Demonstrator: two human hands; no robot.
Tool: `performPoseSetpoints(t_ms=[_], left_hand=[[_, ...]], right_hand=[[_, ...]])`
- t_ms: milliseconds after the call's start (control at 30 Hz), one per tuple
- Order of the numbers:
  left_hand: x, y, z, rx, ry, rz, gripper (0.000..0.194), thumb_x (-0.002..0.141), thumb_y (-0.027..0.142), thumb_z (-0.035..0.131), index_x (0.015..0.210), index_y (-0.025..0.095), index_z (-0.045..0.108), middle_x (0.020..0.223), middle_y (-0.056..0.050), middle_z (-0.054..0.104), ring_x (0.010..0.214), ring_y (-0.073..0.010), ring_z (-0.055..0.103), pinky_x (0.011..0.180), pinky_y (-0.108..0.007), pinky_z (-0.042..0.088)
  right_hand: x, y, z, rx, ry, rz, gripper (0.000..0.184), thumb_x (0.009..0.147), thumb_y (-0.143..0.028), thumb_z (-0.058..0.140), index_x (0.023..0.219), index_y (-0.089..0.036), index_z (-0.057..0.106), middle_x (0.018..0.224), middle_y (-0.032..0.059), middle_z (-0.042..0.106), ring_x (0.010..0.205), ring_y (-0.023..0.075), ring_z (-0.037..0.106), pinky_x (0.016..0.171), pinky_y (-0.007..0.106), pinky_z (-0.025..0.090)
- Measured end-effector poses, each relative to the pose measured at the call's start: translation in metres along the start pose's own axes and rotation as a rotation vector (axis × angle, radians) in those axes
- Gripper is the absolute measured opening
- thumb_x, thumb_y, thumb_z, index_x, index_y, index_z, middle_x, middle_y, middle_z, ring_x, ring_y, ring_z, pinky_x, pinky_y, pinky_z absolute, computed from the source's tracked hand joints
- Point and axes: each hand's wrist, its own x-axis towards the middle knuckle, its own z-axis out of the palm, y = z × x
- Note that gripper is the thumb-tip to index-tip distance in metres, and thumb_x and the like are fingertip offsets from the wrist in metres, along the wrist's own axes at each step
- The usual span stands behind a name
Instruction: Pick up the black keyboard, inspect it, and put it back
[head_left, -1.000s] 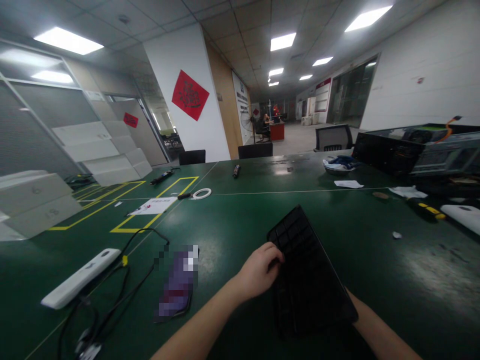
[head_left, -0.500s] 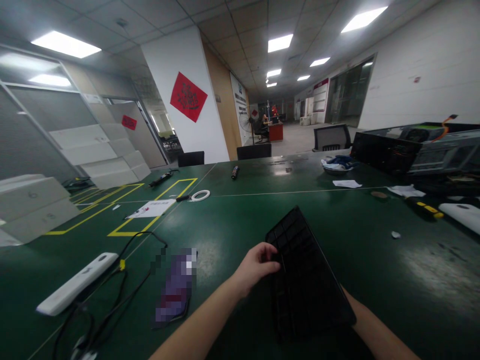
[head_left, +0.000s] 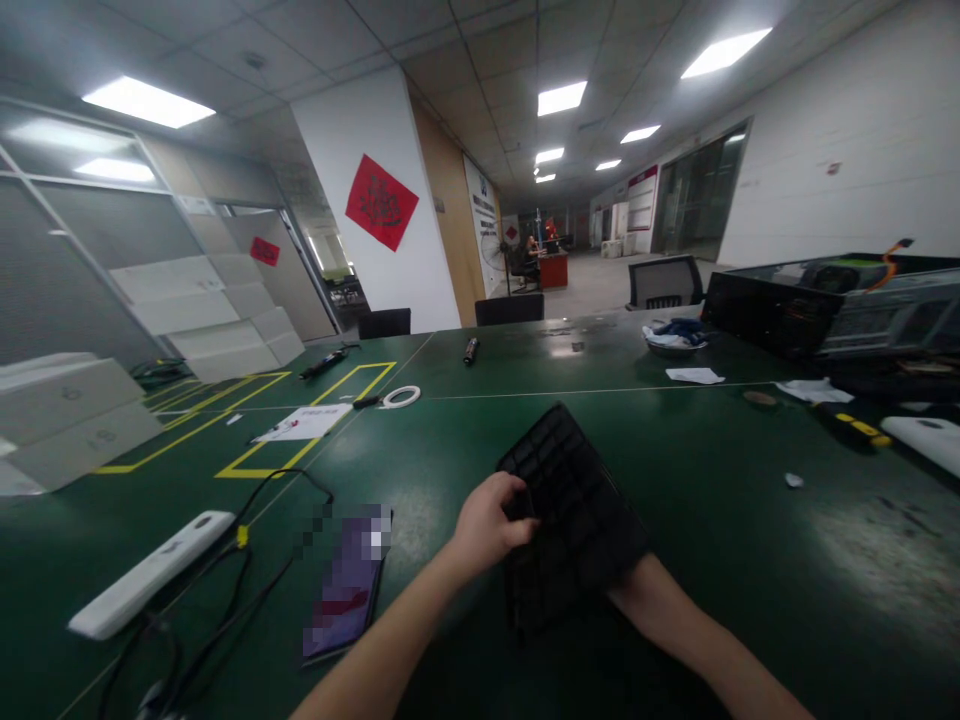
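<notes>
A black compartment box (head_left: 577,500) with a grid of square cells is tilted up above the green table in front of me. Thumb and curled fingers of my left hand (head_left: 491,520) close on its left edge, where a darker flap or lid part hangs below. From the lower right, my right hand (head_left: 637,585) reaches behind the box and holds it. The right fingers are hidden by the box. A phone (head_left: 349,580), partly blurred out, lies left of my left forearm.
A white power strip (head_left: 154,575) and black cables lie at the left. Farther back are a roll of white tape (head_left: 401,397), a paper sheet (head_left: 304,422) and a small dark cylinder (head_left: 471,350). An opened computer case (head_left: 780,310) stands at the right, near a yellow-black tool (head_left: 859,430).
The box has shifted left and turned, so its gridded face shows more clearly. Both hands have moved left with it, and more of my right hand and wrist shows.
</notes>
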Motion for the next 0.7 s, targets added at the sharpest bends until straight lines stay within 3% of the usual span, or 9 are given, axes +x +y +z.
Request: performPoseSetpoints(t_ms=[100,167,233,333,500,600,700], left_hand=[[0.033,-0.028,-0.024,0.215,0.101,-0.249,0.034,0.068,0.04,0.055,0.092,0.016,0.058,0.085,-0.005,0.059,0.078,-0.017,0.055,0.064,-0.024,0.04],[0.058,-0.048,-0.037,0.403,0.102,-0.418,0.036,0.07,0.046,0.05,0.087,0.017,0.061,0.089,-0.007,0.062,0.083,-0.0196,0.057,0.064,-0.025,0.04],[0.078,-0.065,-0.043,0.529,0.074,-0.537,0.039,0.071,0.049,0.049,0.085,0.016,0.062,0.093,-0.01,0.063,0.086,-0.0222,0.058,0.065,-0.026,0.042],[0.096,-0.084,-0.04,0.582,0.051,-0.607,0.041,0.069,0.048,0.051,0.082,0.012,0.064,0.092,-0.015,0.064,0.087,-0.026,0.059,0.067,-0.029,0.044],[0.106,-0.1,-0.035,0.591,0.059,-0.628,0.041,0.069,0.045,0.052,0.086,0.01,0.064,0.093,-0.018,0.063,0.088,-0.0289,0.059,0.07,-0.033,0.045],[0.101,-0.114,-0.054,0.614,0.113,-0.65,0.038,0.079,0.032,0.04,0.096,0.005,0.06,0.099,-0.021,0.06,0.094,-0.0294,0.057,0.075,-0.035,0.043],[0.079,-0.136,-0.086,0.629,0.149,-0.711,0.034,0.076,0.012,0.035,0.102,0.003,0.057,0.102,-0.022,0.059,0.097,-0.028,0.056,0.078,-0.033,0.043]], right_hand=[[0.004,0.004,0.002,-0.073,-0.103,0.026,0.041,0.063,-0.026,0.059,0.104,-0.029,0.052,0.117,0.0022,0.047,0.116,0.0225,0.038,0.099,0.041,0.031],[0.005,0.005,0.004,-0.092,-0.139,0.063,0.043,0.066,-0.027,0.057,0.108,-0.032,0.047,0.122,0.001,0.04,0.114,0.0204,0.039,0.098,0.04,0.031],[0.005,0.004,0.005,-0.08,-0.146,0.085,0.043,0.067,-0.027,0.056,0.108,-0.033,0.046,0.122,0.0006,0.037,0.112,0.0196,0.041,0.097,0.039,0.031],[0.005,0.001,0.004,-0.069,-0.16,0.12,0.044,0.066,-0.027,0.057,0.108,-0.034,0.046,0.123,-0.0001,0.036,0.112,0.0201,0.04,0.096,0.038,0.031],[0.005,-0.004,0.003,-0.067,-0.156,0.131,0.044,0.064,-0.025,0.058,0.106,-0.032,0.047,0.12,0.0004,0.038,0.111,0.02,0.042,0.095,0.036,0.031],[0.005,-0.005,0.003,-0.063,-0.157,0.115,0.043,0.064,-0.024,0.057,0.105,-0.031,0.048,0.118,0.0009,0.04,0.109,0.0194,0.043,0.095,0.035,0.032],[0.005,-0.004,0.003,-0.045,-0.169,0.129,0.043,0.065,-0.025,0.057,0.106,-0.033,0.047,0.12,0.0003,0.039,0.109,0.0193,0.043,0.094,0.036,0.033]])
